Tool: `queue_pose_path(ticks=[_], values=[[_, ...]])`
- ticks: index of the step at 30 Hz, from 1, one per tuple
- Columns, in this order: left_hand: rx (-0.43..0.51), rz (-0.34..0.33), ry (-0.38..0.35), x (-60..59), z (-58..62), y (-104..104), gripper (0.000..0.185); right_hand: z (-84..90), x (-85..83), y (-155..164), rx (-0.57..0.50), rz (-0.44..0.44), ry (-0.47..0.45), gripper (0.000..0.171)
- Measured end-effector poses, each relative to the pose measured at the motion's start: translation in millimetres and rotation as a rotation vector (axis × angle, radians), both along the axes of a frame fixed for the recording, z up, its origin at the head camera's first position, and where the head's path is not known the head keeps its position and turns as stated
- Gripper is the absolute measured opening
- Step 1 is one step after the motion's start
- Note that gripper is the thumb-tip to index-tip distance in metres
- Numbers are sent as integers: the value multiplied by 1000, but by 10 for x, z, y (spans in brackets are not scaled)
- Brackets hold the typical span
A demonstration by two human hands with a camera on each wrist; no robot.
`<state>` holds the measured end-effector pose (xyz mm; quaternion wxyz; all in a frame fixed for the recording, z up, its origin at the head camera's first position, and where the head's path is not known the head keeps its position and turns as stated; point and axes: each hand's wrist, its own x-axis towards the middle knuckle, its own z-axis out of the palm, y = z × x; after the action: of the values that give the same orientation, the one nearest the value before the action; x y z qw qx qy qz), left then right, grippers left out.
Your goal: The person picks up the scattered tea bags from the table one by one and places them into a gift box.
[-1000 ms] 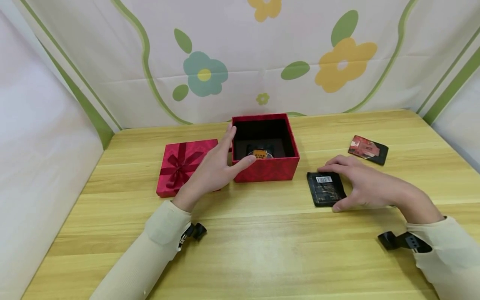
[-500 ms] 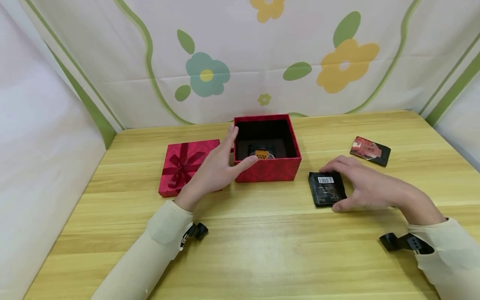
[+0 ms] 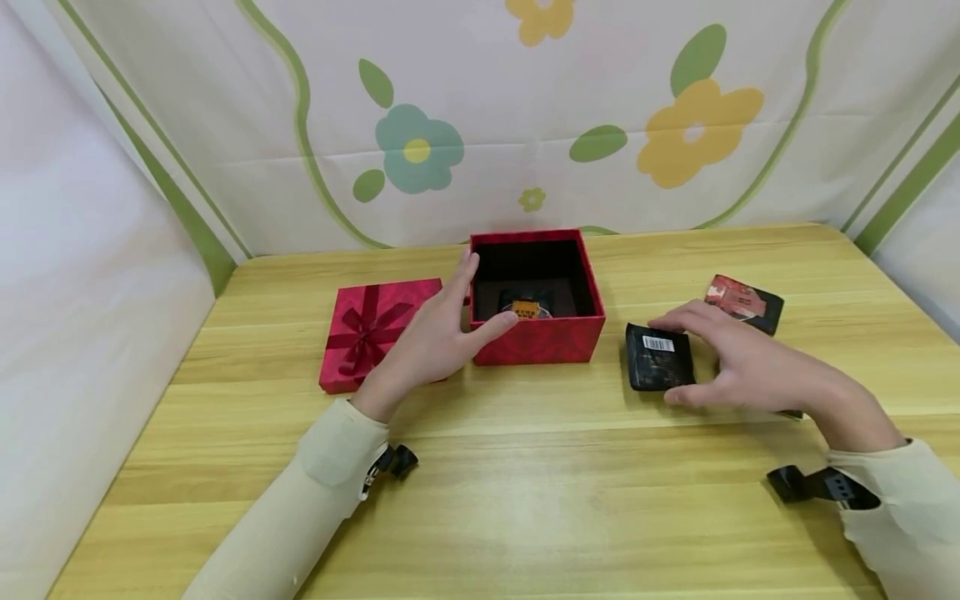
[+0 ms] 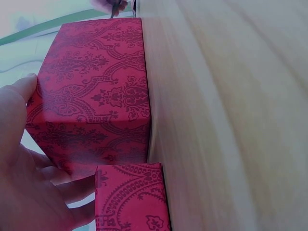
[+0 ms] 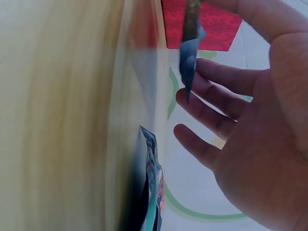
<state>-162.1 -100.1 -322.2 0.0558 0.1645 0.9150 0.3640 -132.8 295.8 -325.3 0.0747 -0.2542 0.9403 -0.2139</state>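
My right hand (image 3: 738, 362) pinches a flat black packet (image 3: 660, 358) with a white barcode label, thumb at the near edge and fingertips at the far one. The right wrist view shows this packet (image 5: 189, 55) edge-on, raised over the table. My left hand (image 3: 431, 333) rests at the left front corner of a red patterned gift box (image 3: 536, 340), fingers along its left side and thumb at the front rim. In the left wrist view the thumb and fingers span the corner of the box (image 4: 96, 77). A dark item with an orange label (image 3: 527, 309) lies inside the box.
The red lid (image 3: 352, 304) with a ribbon bow lies left of the box, partly behind my left hand. A red and black packet (image 3: 738, 300) lies beyond my right hand. Another packet (image 5: 155, 185) lies on the table, mostly hidden under that hand in the head view.
My right hand has lifted the black packet from the table and tilted it, shifting slightly away from me and to the right. The left hand stays at the box.
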Motion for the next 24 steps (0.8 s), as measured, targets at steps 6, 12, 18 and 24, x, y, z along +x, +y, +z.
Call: queue_pose_path(ticks=[6, 12, 18, 24], values=[[1, -1, -4, 9, 2, -4, 104, 53, 18, 4, -69, -53, 20, 84], [8, -3, -12, 9, -5, -6, 104, 86, 31, 7, -139, -66, 64, 76], [5, -3, -11, 2, -14, -5, 103, 83, 35, -1, -184, -93, 139, 72], [1, 1, -15, 7, 4, -2, 104, 69, 24, -22, -234, -128, 222, 73]])
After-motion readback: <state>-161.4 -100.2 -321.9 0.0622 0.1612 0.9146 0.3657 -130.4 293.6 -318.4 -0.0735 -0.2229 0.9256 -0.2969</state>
